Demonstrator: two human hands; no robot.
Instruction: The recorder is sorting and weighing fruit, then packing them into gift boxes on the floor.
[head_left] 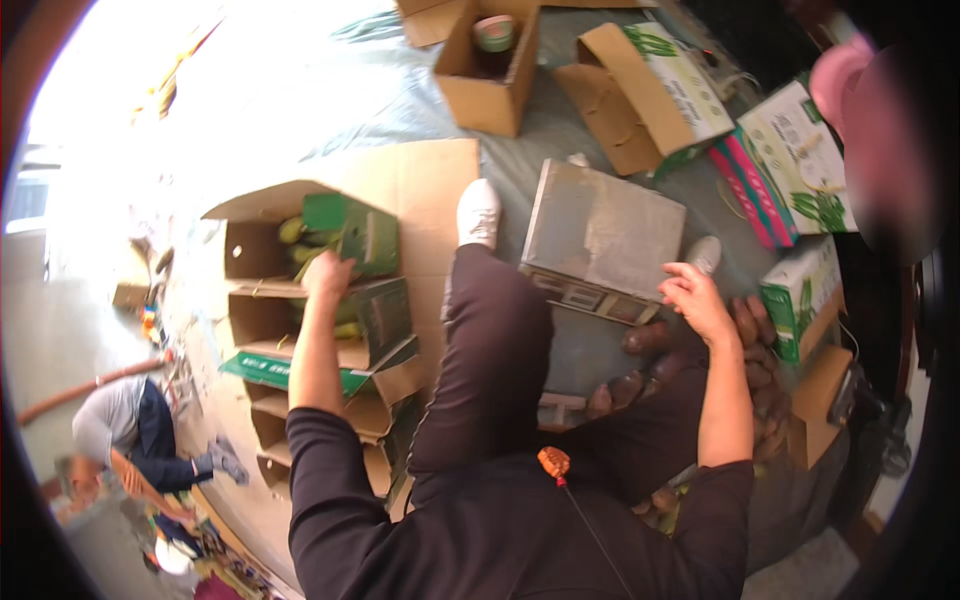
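Observation:
At the left, my left hand (328, 270) is at the opening of the top cardboard carton (370, 240), its fingers curled beside the green inner edge. Whatever is between those fingers is hidden. Oblong green-yellow produce (292, 232) lies inside that carton, just beyond my hand. Over the right corner of a grey, worn box (610, 225), my right hand (692, 295) hangs with bent, parted fingers and nothing in it. Reddish-brown oval produce (648, 338) is spread on the floor below and beside my right hand.
More open cartons (360, 325) line up below the top one. An open brown box (485, 95) holding a round tub stands ahead. White-green printed cartons (800, 290) are at the right. Another person (130, 430) bends low at the far left.

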